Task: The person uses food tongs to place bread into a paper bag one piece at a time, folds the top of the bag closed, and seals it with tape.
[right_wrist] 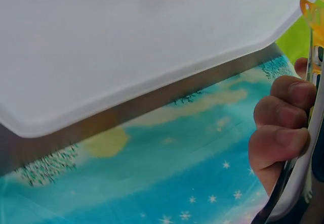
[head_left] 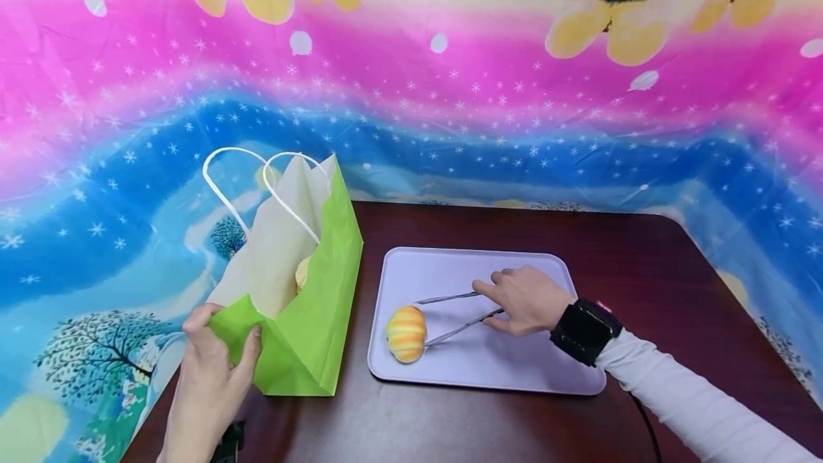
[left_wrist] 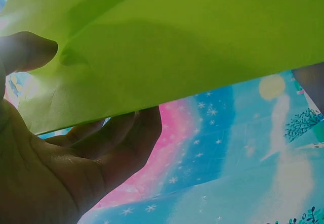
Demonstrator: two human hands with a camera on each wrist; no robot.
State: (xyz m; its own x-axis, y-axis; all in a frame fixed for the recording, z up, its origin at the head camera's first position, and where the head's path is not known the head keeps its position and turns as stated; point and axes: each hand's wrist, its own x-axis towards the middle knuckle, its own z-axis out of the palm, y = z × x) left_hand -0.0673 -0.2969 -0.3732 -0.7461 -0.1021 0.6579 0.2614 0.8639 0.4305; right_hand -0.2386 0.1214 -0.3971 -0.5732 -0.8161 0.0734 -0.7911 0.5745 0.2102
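Note:
At the left stands a green paper bag (head_left: 334, 299) with white rope handles, its top open. My left hand (head_left: 208, 377) pinches the bag's near rim between thumb and fingers; the left wrist view shows the thumb on one face and the fingers beneath. A pale rounded thing (head_left: 301, 274) shows partly inside the bag. My right hand (head_left: 524, 300) holds metal tongs (head_left: 463, 329) over the lilac tray (head_left: 501, 366). The tongs' spread tips reach either side of a striped yellow-orange toy bread roll (head_left: 407, 334) at the tray's left end. Whether both tips touch it, I cannot tell.
The tray lies on a dark brown table (head_left: 411, 420), just right of the bag. A patterned cloth (head_left: 450, 106) hangs behind the table and along its sides. A dark cable (head_left: 645, 424) runs under the right forearm.

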